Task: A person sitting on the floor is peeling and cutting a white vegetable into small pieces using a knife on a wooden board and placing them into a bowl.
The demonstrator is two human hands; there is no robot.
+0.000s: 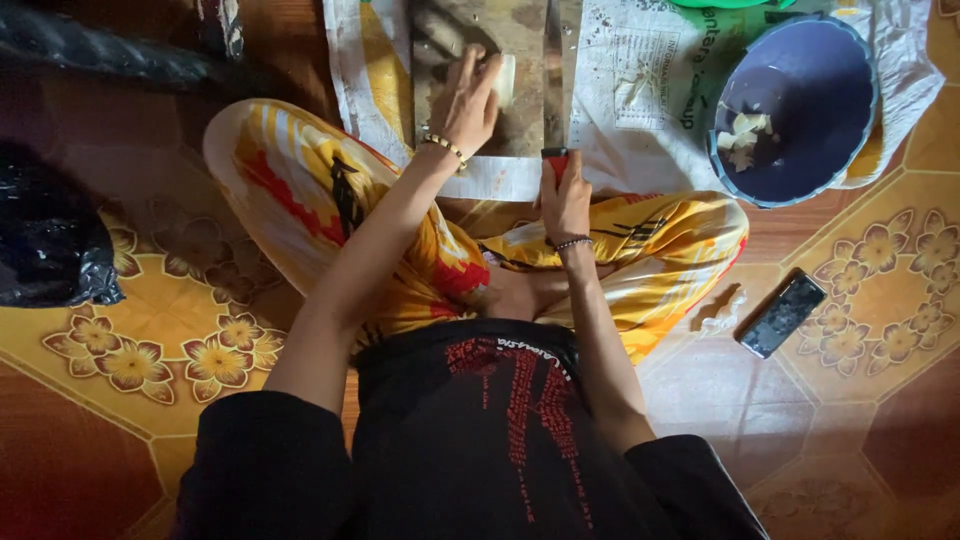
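Head view: my left hand (466,100) pins a pale chunk (503,78) on the cutting board (520,40), right hand (565,195) clenches the red-handled knife (555,158) at three o'clock; I'd tuck fingertips back.

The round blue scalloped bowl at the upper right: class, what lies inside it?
Inside the round blue scalloped bowl lie a few pale cut pieces near its left wall; most of the inner surface is bare. What the pieces are cannot be told, and anything beneath them is covered.

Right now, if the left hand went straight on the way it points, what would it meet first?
The left hand already rests on a pale block on the cutting board. Beyond it only board shows, up to the picture's edge.
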